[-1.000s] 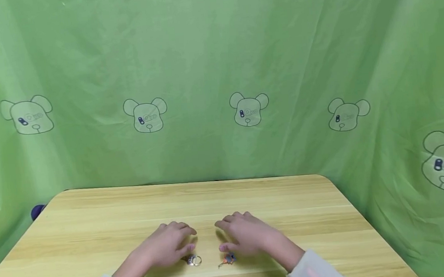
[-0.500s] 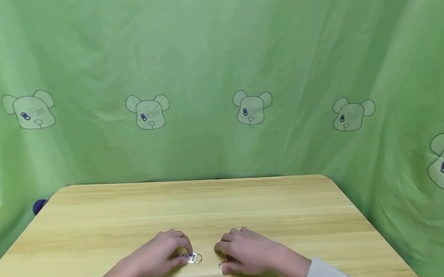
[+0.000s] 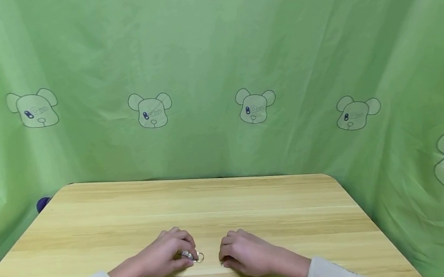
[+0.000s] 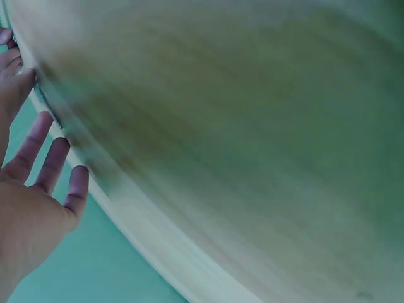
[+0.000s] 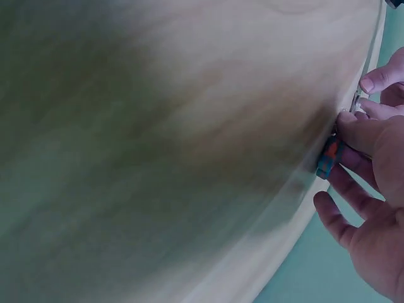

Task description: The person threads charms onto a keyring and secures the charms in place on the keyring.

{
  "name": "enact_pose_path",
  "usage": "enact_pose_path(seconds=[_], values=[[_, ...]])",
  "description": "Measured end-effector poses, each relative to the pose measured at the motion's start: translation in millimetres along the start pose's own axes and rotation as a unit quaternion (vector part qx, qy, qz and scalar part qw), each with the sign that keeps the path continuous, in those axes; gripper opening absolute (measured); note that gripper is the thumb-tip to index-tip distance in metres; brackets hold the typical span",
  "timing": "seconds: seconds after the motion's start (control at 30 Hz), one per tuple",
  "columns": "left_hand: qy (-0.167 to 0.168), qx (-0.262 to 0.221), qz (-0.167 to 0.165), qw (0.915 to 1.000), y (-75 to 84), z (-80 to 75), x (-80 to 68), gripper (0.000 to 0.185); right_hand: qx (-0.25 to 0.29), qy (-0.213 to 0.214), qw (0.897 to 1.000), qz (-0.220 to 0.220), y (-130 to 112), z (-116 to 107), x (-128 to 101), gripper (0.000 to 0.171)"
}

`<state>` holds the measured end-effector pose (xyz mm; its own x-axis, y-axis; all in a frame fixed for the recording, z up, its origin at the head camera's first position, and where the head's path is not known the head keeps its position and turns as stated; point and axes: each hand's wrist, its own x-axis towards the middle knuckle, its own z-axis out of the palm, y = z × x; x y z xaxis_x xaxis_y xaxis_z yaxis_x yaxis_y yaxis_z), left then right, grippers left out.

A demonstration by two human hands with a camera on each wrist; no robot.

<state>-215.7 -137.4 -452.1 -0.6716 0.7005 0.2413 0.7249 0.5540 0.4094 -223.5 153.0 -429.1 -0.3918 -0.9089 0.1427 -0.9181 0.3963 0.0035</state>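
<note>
In the head view my left hand [image 3: 165,254] rests low over the table with thumb and fingertips pinching a keychain. Its metal split ring [image 3: 200,257] pokes out to the right of the fingertips, and part of its silvery body stays behind the fingers. Across a short gap, my right hand [image 3: 249,255] curls over a small charm, almost wholly hidden in the head view. The right wrist view shows this blue and orange charm [image 5: 329,158] at the thumb and fingers, its ring and little fingers spread. The left hand [image 4: 35,214] has its outer fingers extended in the left wrist view.
The light wooden table [image 3: 196,202] has rounded far corners. Behind it and at the sides hangs a green curtain [image 3: 198,48] with printed bear heads. A dark purple round shape [image 3: 43,204] shows beside the table's left far corner.
Both hands came down from hovering above the two small items. The left fingers closed on the keychain, the right ones over the charm. The head view tilted slightly.
</note>
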Motion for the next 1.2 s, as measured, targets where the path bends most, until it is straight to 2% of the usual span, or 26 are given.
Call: enact_pose_path(seconds=[0.17,0.47,0.8,1.0,1.2], values=[[0.002,0.008,0.0,1.0,0.7,0.6,3.0,0.007,-0.012,0.001,1.0,-0.005,0,-3,4,0.004],[-0.021,0.029,-0.015,0.9992,7.0,-1.4,9.3,0.013,-0.062,-0.012,0.998,-0.023,1,-5,10,0.005],[-0.039,0.062,-0.008,0.9973,12.1,2.5,13.9,0.016,-0.148,-0.042,0.987,-0.043,1,0,13,0.006],[-0.049,0.048,-0.022,0.9974,12.5,2.6,17.5,0.017,-0.098,-0.032,0.994,-0.027,6,7,9,0.004],[-0.034,0.024,-0.038,0.9984,9.8,0.8,18.1,0.018,-0.041,-0.012,0.999,0.0,10,6,10,0.007]])
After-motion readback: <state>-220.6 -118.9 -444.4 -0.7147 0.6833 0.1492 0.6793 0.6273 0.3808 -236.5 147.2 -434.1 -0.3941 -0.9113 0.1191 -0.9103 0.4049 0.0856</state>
